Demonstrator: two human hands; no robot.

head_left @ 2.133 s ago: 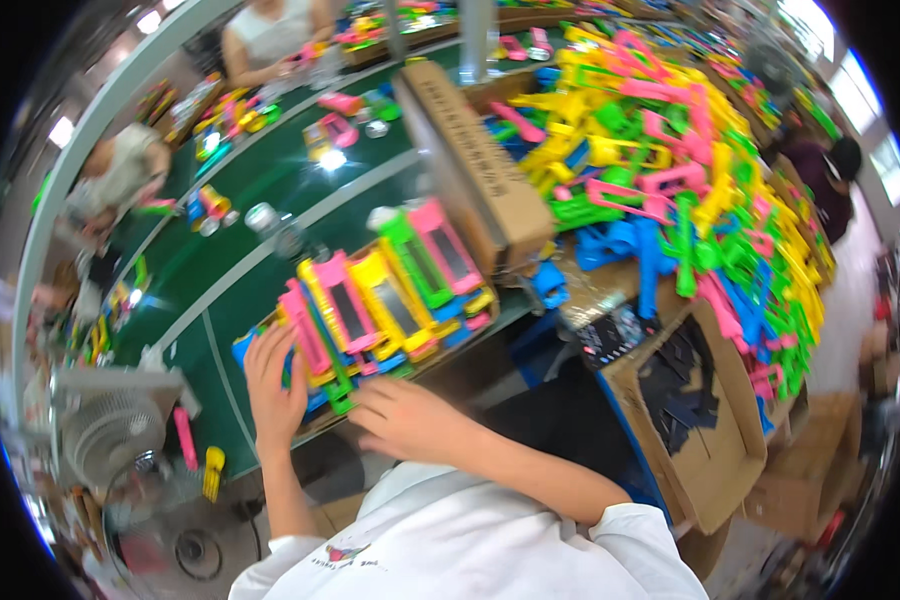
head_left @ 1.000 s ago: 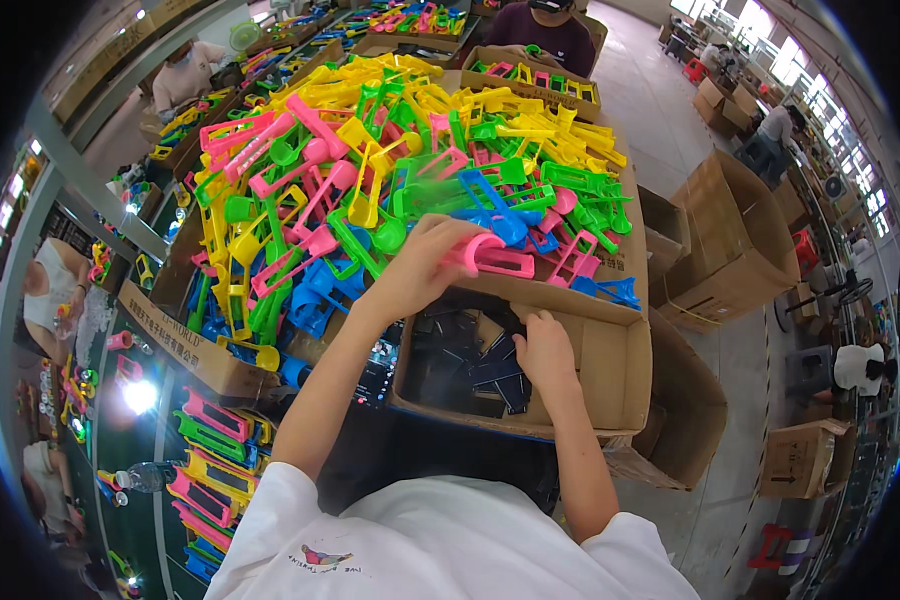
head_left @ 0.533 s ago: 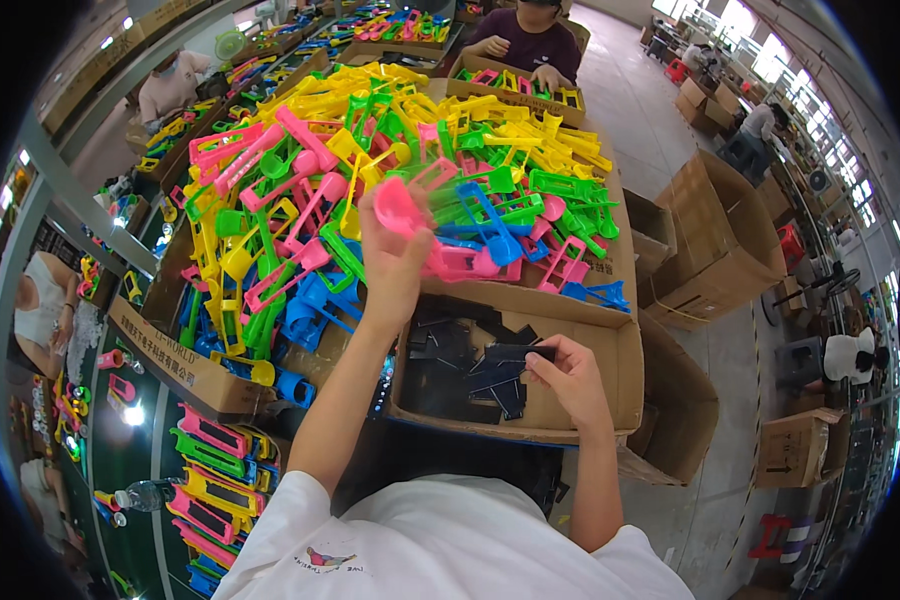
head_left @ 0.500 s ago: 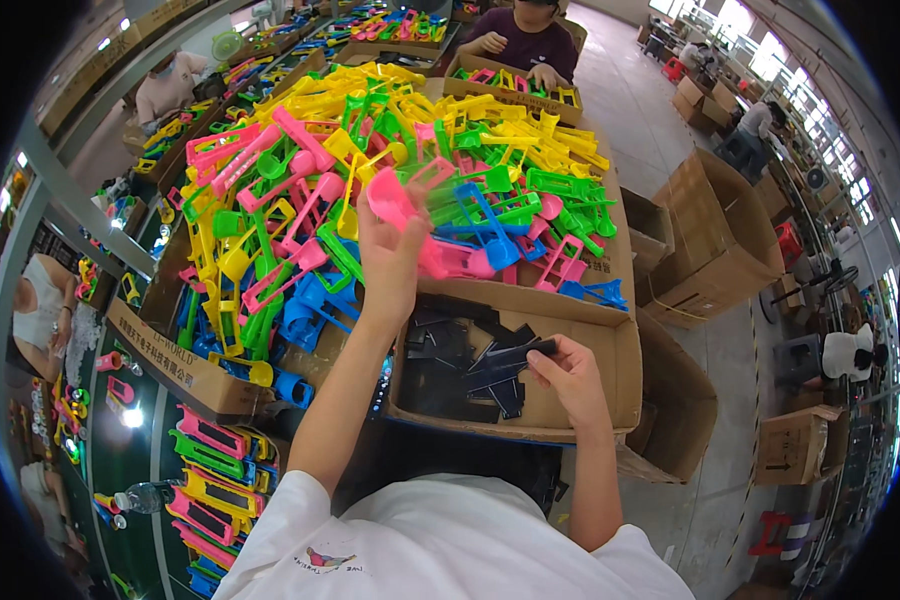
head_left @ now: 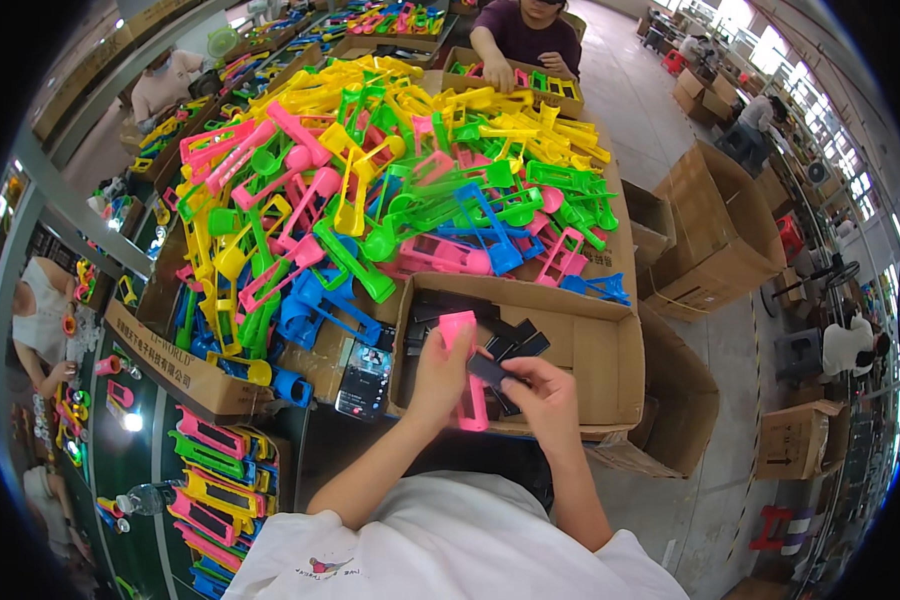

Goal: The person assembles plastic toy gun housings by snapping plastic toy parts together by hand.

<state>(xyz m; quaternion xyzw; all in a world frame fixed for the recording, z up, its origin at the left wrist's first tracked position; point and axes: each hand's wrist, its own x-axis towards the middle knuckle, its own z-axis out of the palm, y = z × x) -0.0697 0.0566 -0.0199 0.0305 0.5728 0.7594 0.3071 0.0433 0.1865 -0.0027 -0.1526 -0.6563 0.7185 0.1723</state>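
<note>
One pink plastic frame (head_left: 463, 372) is gripped upright by the left hand (head_left: 438, 375), its long axis running top to bottom at frame centre. One black piece (head_left: 490, 371) is pinched against it by the right hand (head_left: 545, 395).

Bright, even daylight in a fisheye view.
Windows (head_left: 770, 45) glare at upper right; shadows stay soft, edges bend and darken into a black rim, focus mostly sharp.
</note>
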